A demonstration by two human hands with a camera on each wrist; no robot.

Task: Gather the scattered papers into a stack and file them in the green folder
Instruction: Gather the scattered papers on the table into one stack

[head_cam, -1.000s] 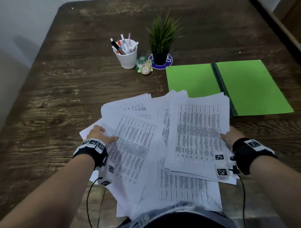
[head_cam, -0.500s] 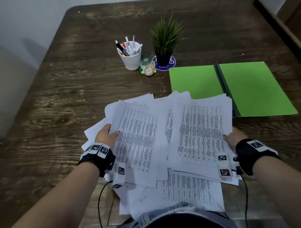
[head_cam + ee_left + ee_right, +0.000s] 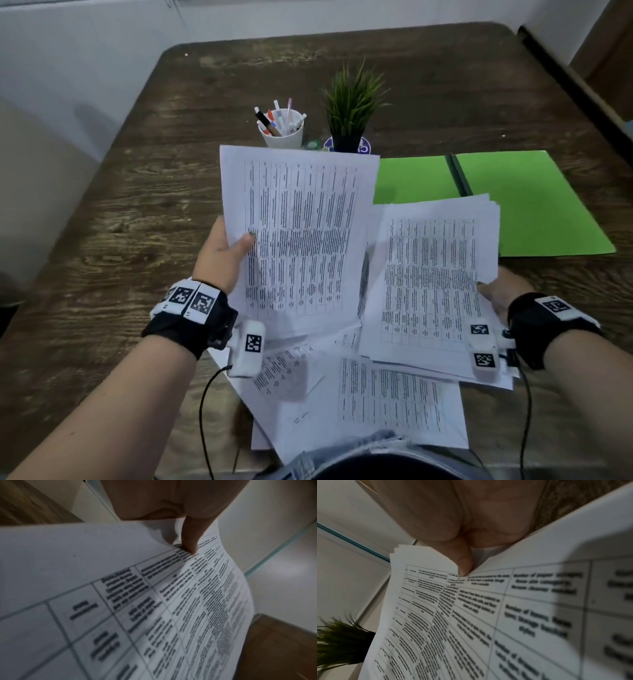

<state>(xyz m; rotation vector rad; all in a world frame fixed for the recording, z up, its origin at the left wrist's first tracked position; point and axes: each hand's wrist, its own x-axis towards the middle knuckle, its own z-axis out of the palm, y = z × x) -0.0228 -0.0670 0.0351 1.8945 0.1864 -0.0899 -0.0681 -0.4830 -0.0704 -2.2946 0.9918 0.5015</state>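
Observation:
My left hand (image 3: 227, 250) pinches a batch of printed papers (image 3: 298, 236) by its left edge, thumb on top, and holds it raised and tilted above the table. The left wrist view shows the thumb (image 3: 190, 539) pressed on that sheet (image 3: 154, 608). My right hand (image 3: 496, 291) grips a second sheaf of papers (image 3: 431, 284) at its right edge, thumb (image 3: 464, 561) on the top page (image 3: 505, 615). More loose sheets (image 3: 387, 397) lie under both at the table's near edge. The green folder (image 3: 534, 205) lies open at the right, partly covered by the right sheaf.
A white cup of pens (image 3: 282, 128) and a small potted plant (image 3: 349, 109) stand behind the raised papers, with a small tape roll (image 3: 311, 145) between them. The dark wooden table (image 3: 137, 222) stretches left; a wall runs along the far left side.
My left hand has lifted its papers off the pile and tilted them upright. My right hand has raised its sheaf slightly. The head camera has pulled back.

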